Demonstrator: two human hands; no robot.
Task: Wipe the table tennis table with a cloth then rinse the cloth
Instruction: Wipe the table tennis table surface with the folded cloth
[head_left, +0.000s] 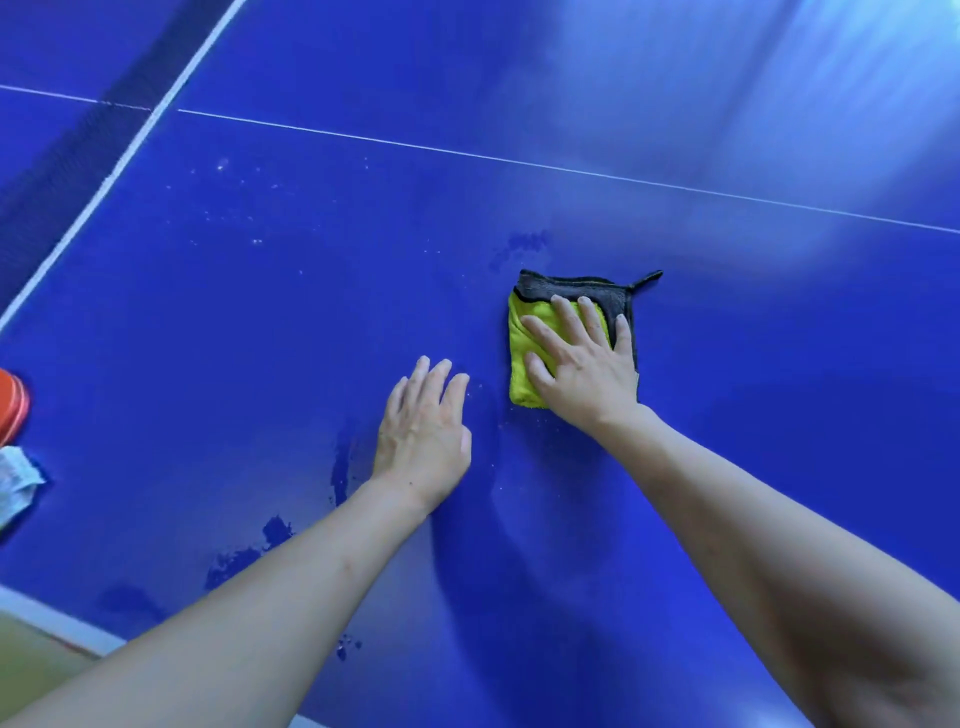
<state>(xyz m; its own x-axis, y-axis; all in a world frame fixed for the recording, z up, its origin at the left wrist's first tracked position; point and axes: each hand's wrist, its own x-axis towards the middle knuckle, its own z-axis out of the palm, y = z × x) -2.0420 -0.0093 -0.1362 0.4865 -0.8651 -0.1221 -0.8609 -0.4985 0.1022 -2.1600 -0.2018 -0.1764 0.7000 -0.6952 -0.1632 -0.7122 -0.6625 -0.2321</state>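
I see bright daylight from top right. Big white glare on blue table there, washing out colour. Soft dark shadows lie under both arms. Top right corner looks streaky, blurry. Straight white lines bend near edges, wide lens. Middle looks sharp enough.

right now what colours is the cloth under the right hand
Yellow with a dark grey side and edging; the head view shows the cloth under the right hand.
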